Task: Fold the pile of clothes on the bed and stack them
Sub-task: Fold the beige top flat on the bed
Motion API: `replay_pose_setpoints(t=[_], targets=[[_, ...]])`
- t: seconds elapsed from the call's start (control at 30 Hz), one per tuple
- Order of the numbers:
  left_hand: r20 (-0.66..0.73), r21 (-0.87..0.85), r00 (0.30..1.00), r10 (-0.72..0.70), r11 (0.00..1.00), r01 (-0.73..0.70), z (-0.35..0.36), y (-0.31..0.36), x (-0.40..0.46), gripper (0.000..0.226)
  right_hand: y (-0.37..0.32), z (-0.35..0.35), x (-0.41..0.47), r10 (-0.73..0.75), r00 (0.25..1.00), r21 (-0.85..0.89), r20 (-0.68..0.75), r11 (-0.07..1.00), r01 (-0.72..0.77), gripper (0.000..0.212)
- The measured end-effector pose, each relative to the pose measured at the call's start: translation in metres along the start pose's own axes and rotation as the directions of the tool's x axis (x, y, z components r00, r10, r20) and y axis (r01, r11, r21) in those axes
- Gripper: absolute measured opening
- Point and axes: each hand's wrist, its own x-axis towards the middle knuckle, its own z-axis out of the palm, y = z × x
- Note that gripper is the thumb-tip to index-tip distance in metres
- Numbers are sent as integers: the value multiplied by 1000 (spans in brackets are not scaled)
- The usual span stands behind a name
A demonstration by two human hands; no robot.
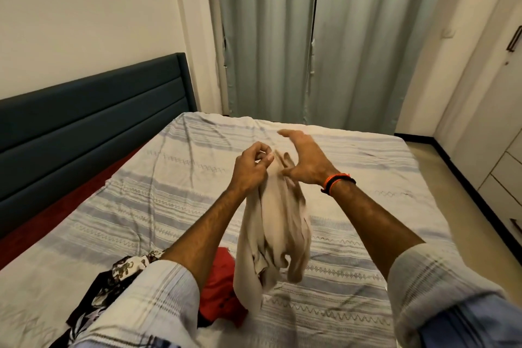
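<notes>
The person's left hand (255,162) is pinching the top edge of a beige garment (272,230) between thumb and curled fingers, holding it up in the air above the bed (353,206). The right hand (303,158) is hovering just beside it, fingers spread and loosely bent, thumb touching or nearly touching the cloth near its top; it is not plainly gripping anything. An orange and black band (337,181) is circling the right wrist.

The garment is hanging in a bunched, twisted column, its lower end dangling close to the striped bedsheet. Below and to the left, partly behind the left sleeve, a red garment (221,285) and a black and white patterned garment (124,268) are lying in a loose pile at the near edge of the bed. No folded stack is showing anywhere.

As I judge it, the whole weight is resting on one small pinch, so the cloth may be slipping free if the right hand is slow in taking a second corner. Bunched as it is, the right hand may be catching an inner layer instead of the true edge, which would be leaving the piece twisted when laid flat. The dangling end could also be dragging the red garment out of place.
</notes>
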Motion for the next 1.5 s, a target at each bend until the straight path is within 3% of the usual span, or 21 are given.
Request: replay_pose_setpoints(t=[0.1, 0.2, 0.3, 0.37, 0.5, 0.6, 0.73, 0.83, 0.93, 1.0, 1.1, 1.17, 1.27, 1.33, 1.43, 1.5], targets=[[82, -33, 995, 62, 998, -59, 4, 8, 6, 2, -7, 3, 3, 12, 988, 62, 151, 998, -22, 61], [60, -102, 997, 57, 993, -51, 1, 7, 3, 12, -6, -1, 6, 45, 998, -4, 33, 999, -45, 30], [116, -80, 991, -62, 994, 72, -6, -8, -9, 38, -5, -2, 8, -31, 994, 50, -108, 998, 36, 7], [149, 82, 980, -135, 989, 123, -2, -20, -22, 42, -8, -2, 9, -14, 974, 149, -224, 988, 49, 7], [-93, 195, 964, -248, 945, 262, 2, -34, -42, 18, -9, -9, 13, 87, 919, 287, -385, 957, 30, 10], [-171, 301, 954, -248, 908, 290, -2, -34, -38, 13, -3, -12, 13, 143, 891, 302, -431, 953, -6, 11], [-303, 268, 941, -148, 935, 233, -8, -25, -26, 17, 7, -9, 11, 272, 829, 302, -488, 944, -132, 11], [-344, 189, 931, -123, 962, 197, -10, -19, -16, 16, 18, -9, 11, 365, 835, 126, -413, 930, -344, 14], [-254, 131, 962, -104, 981, 140, -12, -16, -2, 15, 25, -9, 9, 365, 904, -49, -221, 922, -384, 20], [-141, 101, 986, -93, 989, 107, -10, -10, 7, 16, 21, -6, 8, 219, 974, -27, -55, 975, -220, 38], [34, 13, 993, -116, 993, 115, -5, -1, 17, 15, 0, 5, 11, 50, 985, 113, 165, 991, -69, 62], [75, -39, 988, -132, 990, 136, -5, 0, 21, 16, -10, 14, 17, 38, 987, 109, 157, 992, -56, 53], [6, -49, 986, -166, 985, 166, -12, -10, 19, 18, -14, 18, 22, 68, 995, 54, 73, 996, -72, 38], [-34, -52, 981, -191, 981, 189, -18, -19, 10, 31, -14, 21, 22, 71, 997, 64, 0, 995, -71, 27], [33, 36, 973, -227, 974, 225, -21, -29, -10, 47, -15, 25, 23, 138, 980, 198, -146, 974, -108, 28], [117, 174, 959, -256, 956, 234, -17, -40, -24, 39, -18, 24, 24, 201, 955, 311, -218, 942, -128, 38]])
